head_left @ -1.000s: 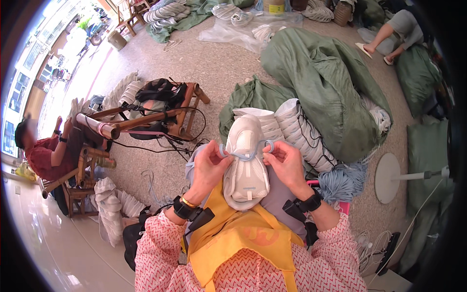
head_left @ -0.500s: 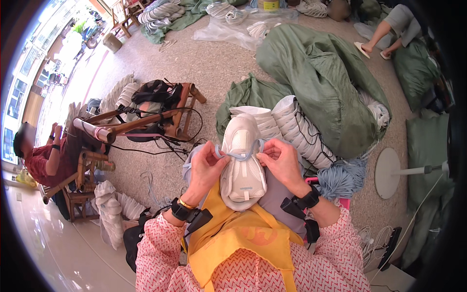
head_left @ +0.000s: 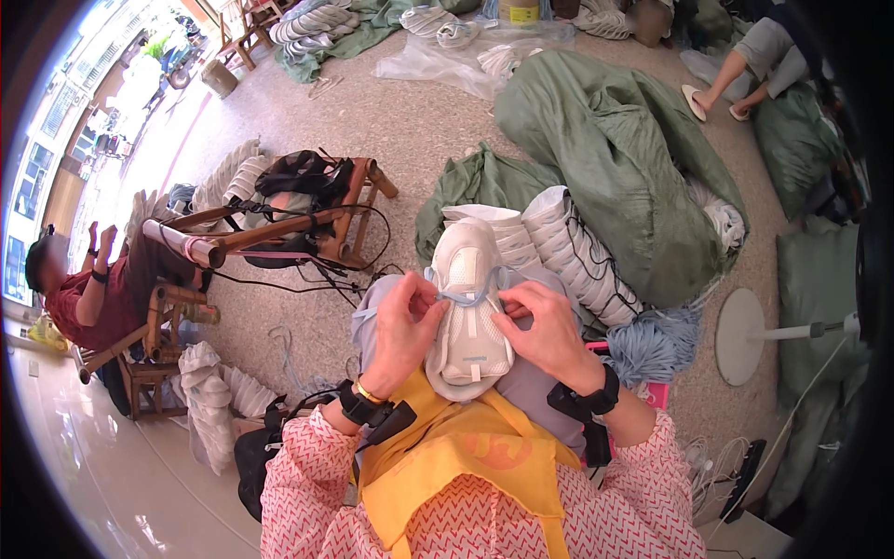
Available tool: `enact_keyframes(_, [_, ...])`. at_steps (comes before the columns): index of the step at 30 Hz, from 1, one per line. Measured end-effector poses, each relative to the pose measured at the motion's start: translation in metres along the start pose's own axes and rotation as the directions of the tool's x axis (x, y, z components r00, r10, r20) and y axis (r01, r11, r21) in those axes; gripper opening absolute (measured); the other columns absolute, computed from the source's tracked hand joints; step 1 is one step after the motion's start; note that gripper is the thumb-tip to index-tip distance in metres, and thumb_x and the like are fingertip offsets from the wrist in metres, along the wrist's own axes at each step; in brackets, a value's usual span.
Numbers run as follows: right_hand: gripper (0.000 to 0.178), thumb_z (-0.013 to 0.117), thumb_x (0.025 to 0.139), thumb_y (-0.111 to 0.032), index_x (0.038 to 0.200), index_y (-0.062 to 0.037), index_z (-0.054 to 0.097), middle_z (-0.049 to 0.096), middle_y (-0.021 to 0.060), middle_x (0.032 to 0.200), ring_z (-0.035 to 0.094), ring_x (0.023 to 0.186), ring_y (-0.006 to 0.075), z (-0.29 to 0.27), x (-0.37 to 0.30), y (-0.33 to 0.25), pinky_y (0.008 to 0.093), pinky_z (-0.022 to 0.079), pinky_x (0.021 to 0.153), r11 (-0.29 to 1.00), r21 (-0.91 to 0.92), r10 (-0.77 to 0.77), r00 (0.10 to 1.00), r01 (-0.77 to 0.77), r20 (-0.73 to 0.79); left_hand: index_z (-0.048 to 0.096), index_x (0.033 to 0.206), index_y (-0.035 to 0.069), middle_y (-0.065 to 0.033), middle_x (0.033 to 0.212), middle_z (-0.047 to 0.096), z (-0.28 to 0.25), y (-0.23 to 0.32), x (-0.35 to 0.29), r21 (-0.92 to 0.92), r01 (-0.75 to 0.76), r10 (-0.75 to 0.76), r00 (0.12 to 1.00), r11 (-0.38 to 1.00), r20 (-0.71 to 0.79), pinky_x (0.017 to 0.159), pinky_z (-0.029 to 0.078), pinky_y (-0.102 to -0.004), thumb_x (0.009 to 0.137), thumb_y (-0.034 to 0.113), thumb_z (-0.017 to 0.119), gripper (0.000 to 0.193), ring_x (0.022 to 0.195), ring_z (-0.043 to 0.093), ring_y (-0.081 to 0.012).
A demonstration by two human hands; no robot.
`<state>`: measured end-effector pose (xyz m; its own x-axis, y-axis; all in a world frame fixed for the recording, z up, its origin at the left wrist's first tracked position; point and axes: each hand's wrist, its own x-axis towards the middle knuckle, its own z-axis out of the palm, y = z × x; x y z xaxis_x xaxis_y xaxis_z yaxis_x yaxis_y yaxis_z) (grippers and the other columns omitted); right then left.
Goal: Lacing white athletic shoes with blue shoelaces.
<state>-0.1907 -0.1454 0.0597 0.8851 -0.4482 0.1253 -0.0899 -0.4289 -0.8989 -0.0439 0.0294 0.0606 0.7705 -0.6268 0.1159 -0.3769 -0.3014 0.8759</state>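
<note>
Gripping lace (head_left: 463,299) lower than before

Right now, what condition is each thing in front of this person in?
White shoe: sole down on the lap, partly laced.
Light blue lace: threaded across the eyelets, ends pinched.
Left hand: closed on the lace.
Right hand: closed on the lace.
Stacked white shoes: piled in rows.
Green sack: slumped, partly open.
</note>
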Motion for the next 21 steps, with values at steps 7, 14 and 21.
enact_keyframes(7, [0.021, 0.064, 0.088, -0.002, 0.107, 0.0042, 0.07, 0.068, 0.0197, 0.099, 0.068, 0.086, 0.0383, 0.015, 0.002, 0.006, 0.0432, 0.054, 0.075, 0.953, -0.283, -0.116, 0.993, 0.106, -0.019, 0.06, 0.093, 0.0, -0.0071, 0.08, 0.059, 0.003, -0.001, -0.003, -0.007, -0.065, 0.065, 0.997, 0.998, 0.039, 0.064, 0.047, -0.031, 0.088, 0.0, 0.075, 0.016, 0.069, 0.057, -0.0171])
enact_keyframes(14, [0.016, 0.065, 0.087, 0.0, 0.103, 0.0034, 0.065, 0.067, 0.0196, 0.095, 0.066, 0.087, 0.0411, 0.013, -0.003, -0.001, 0.0467, 0.053, 0.077, 0.994, -0.095, -0.068, 0.996, 0.063, -0.052, 0.061, 0.093, -0.001, -0.0098, 0.083, 0.062, -0.001, 0.001, -0.007, 0.005, -0.048, 0.048, 0.998, 0.999, 0.042, 0.063, 0.048, -0.0336, 0.089, 0.0, 0.073, 0.014, 0.068, 0.059, -0.0211])
enact_keyframes(21, [0.021, 0.066, 0.086, 0.004, 0.106, 0.0037, 0.065, 0.068, 0.0189, 0.098, 0.069, 0.091, 0.0384, 0.008, -0.003, -0.006, 0.0446, 0.055, 0.078, 0.962, -0.196, -0.185, 0.982, 0.187, 0.032, 0.06, 0.098, -0.001, -0.0114, 0.089, 0.061, -0.004, 0.0, -0.009, 0.0, -0.076, 0.075, 0.995, 0.997, 0.072, 0.066, 0.051, -0.0338, 0.086, 0.006, 0.078, 0.023, 0.073, 0.061, -0.0232])
